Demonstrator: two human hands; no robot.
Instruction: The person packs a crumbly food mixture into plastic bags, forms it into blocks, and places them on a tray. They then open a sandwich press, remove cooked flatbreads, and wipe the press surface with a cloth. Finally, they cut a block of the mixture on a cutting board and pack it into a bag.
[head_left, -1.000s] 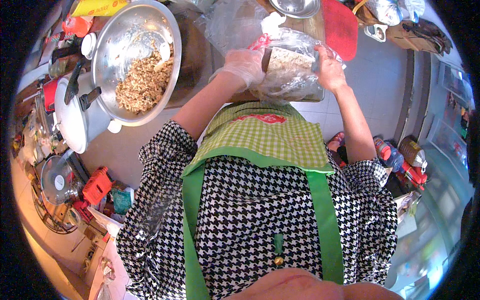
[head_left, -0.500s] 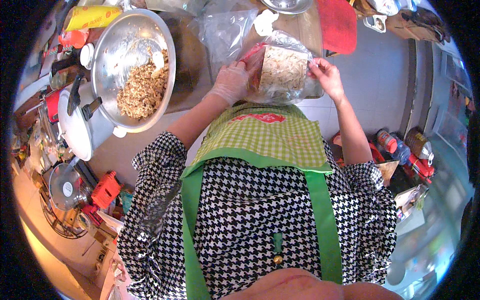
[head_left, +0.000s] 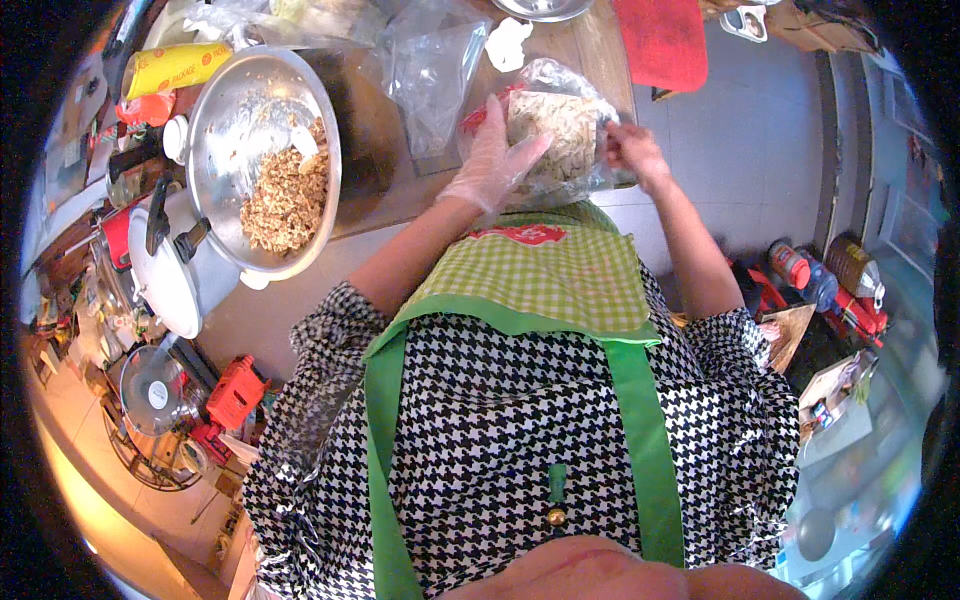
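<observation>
A pale, square block or stack with a mottled top (head_left: 562,130) lies in a clear plastic bag (head_left: 590,185) at the table's near edge. My left hand (head_left: 497,165), in a clear plastic glove, rests against the bag's left side. Its fingers stretch out and its thumb reaches over the pale stack. At the opposite side my bare right hand (head_left: 638,157) has its fingers curled together at the bag's edge, pinching the plastic. A big steel bowl (head_left: 335,140) to the left holds a brown, crumbly mixture (head_left: 285,205) with a white utensil (head_left: 303,142) in it.
Another clear plastic bag (head_left: 430,75) and a crumpled white tissue (head_left: 508,45) lie farther back. A yellow roll package (head_left: 175,68) is behind the bowl. A white-lidded pot (head_left: 165,265) stands left of it. Beyond the table's right edge is a red stool (head_left: 662,45).
My left hand has opened out, its thumb now across the pale stack. My right fingers have curled in more at the bag's edge. The whole view has shifted slightly.
</observation>
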